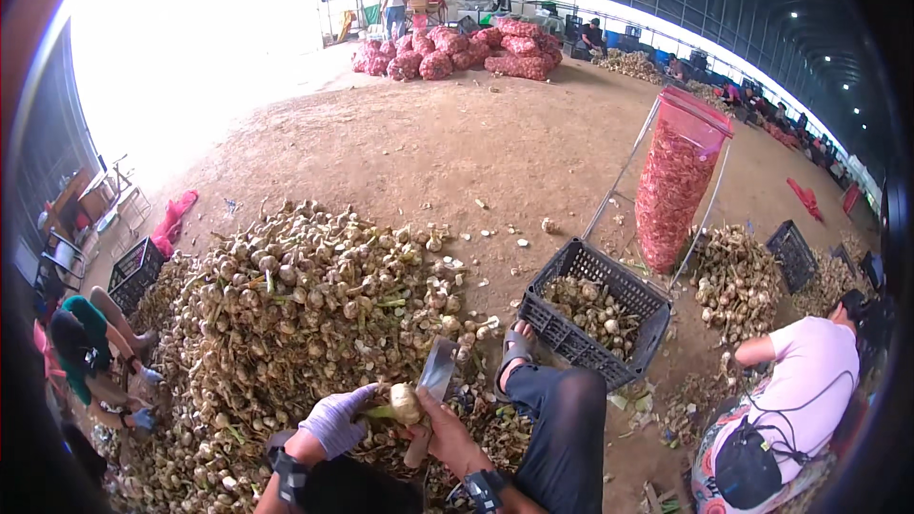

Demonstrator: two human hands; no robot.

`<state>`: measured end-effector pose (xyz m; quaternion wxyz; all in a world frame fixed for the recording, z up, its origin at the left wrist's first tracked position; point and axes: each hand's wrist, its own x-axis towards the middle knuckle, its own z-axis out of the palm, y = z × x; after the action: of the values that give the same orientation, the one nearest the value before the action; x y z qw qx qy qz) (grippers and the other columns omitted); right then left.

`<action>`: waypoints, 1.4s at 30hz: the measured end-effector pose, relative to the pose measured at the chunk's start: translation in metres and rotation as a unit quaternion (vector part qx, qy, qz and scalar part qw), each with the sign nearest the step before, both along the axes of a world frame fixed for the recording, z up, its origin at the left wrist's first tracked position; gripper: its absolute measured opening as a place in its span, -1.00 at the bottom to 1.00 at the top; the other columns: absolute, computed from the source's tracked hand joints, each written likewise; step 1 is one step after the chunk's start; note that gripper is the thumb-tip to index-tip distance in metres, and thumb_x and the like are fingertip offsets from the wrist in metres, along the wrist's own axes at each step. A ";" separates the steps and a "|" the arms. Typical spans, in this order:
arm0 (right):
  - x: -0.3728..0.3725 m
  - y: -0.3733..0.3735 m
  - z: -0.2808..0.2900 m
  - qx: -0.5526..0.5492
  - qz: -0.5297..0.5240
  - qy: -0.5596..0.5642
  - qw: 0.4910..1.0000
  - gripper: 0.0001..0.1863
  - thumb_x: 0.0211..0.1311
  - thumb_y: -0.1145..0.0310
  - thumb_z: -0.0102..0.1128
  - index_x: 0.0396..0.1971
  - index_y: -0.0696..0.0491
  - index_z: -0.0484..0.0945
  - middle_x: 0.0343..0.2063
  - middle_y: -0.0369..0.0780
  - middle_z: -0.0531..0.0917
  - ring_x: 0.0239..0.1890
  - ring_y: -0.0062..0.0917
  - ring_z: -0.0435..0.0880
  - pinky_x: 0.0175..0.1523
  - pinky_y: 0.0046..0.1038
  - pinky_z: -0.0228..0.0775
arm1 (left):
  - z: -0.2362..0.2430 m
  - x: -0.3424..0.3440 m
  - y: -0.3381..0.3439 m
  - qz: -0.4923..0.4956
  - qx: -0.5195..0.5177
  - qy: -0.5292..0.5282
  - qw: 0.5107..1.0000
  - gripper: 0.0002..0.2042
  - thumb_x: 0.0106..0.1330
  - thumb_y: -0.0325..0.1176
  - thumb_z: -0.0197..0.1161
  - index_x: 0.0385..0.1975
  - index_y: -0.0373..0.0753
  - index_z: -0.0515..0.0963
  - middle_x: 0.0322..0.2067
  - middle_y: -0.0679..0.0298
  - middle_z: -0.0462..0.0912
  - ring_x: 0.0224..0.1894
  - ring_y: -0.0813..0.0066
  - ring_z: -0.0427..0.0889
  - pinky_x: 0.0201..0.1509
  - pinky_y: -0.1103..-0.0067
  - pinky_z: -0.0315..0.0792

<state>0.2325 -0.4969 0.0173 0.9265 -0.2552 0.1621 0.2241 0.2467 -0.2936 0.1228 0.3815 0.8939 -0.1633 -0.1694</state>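
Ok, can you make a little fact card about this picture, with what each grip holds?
Left grip: gloved, holding a garlic bulb by its stalk
Right grip: bare, holding a broad-bladed knife
Ahead and left: big garlic pile
Ahead and right: black crate with garlic inside; tall red mesh bag beyond it
Far back: heaped red sacks
Nearby people: one in pink, right; one in green, left

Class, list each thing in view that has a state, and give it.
Garlic bulb, held, stem attached
Left hand, gloved, closed on stem
Knife, blade exposed
Right hand, bare, gripping knife
Black crate, partly filled
Net bag, upright, mostly full
Red sacks, filled, heaped
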 end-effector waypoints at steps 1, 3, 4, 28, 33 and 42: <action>-0.001 -0.001 0.002 0.001 -0.002 -0.001 1.000 -0.65 0.32 0.06 0.30 -0.19 0.06 0.59 -0.39 -0.30 0.69 -0.55 -0.62 0.59 -0.39 -0.41 0.61 | -0.001 -0.003 -0.005 -0.039 0.094 -0.103 0.989 -0.39 0.12 -0.40 0.39 0.25 -0.20 0.41 -0.14 0.08 0.72 -0.11 0.14 0.72 -0.05 0.41 0.58; -0.003 0.000 0.007 -0.062 -0.001 -0.057 0.996 -0.64 0.27 0.08 0.37 -0.24 0.10 0.62 -0.38 -0.27 0.70 -0.55 -0.59 0.61 -0.42 -0.48 0.58 | 0.004 -0.014 -0.020 -0.069 0.206 -0.216 0.952 -0.25 0.04 -0.10 0.49 0.26 -0.20 0.36 -0.21 0.05 0.71 -0.10 0.01 0.67 0.01 0.32 0.55; -0.003 0.002 0.000 -0.074 -0.004 -0.047 0.996 -0.62 0.20 0.10 0.44 -0.27 0.14 0.64 -0.42 -0.27 0.70 -0.48 -0.59 0.65 -0.44 -0.53 0.55 | -0.001 -0.019 -0.028 -0.030 0.185 -0.170 0.967 -0.21 0.02 -0.12 0.51 0.28 -0.22 0.33 -0.20 0.05 0.70 -0.10 0.05 0.68 0.00 0.33 0.55; -0.005 0.008 0.016 -0.656 -0.054 -0.522 0.542 -0.76 0.03 0.30 0.33 -0.45 0.08 0.46 -0.48 -0.13 0.55 -0.47 -0.19 0.63 -0.41 -0.23 0.47 | -0.095 -0.008 0.009 0.159 -0.310 0.055 0.936 -0.13 -0.15 -0.45 0.63 0.24 -0.24 0.27 -0.05 0.32 0.62 -0.04 0.59 0.57 0.08 0.56 0.53; -0.007 0.012 -0.002 -0.678 -0.064 -0.494 0.540 -0.77 -0.04 0.35 0.33 -0.45 0.08 0.45 -0.46 -0.13 0.55 -0.48 -0.18 0.63 -0.42 -0.24 0.47 | -0.098 -0.011 0.007 0.150 -0.265 0.055 0.951 -0.11 -0.16 -0.44 0.64 0.25 -0.21 0.27 -0.05 0.34 0.62 -0.07 0.59 0.59 0.04 0.57 0.54; -0.003 0.012 -0.035 -0.665 -0.112 -0.453 0.583 -0.76 -0.11 0.39 0.35 -0.46 0.06 0.45 -0.43 -0.13 0.59 -0.46 -0.17 0.64 -0.39 -0.23 0.48 | -0.089 -0.007 -0.009 0.149 -0.174 0.004 0.973 -0.26 -0.13 -0.26 0.63 0.10 -0.30 0.42 -0.17 0.27 0.67 -0.12 0.61 0.61 0.00 0.56 0.53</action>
<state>0.2295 -0.4844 -0.0175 0.4692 -0.8481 -0.1474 -0.1969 0.2396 -0.3027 0.0335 0.5528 0.8274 -0.0536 -0.0831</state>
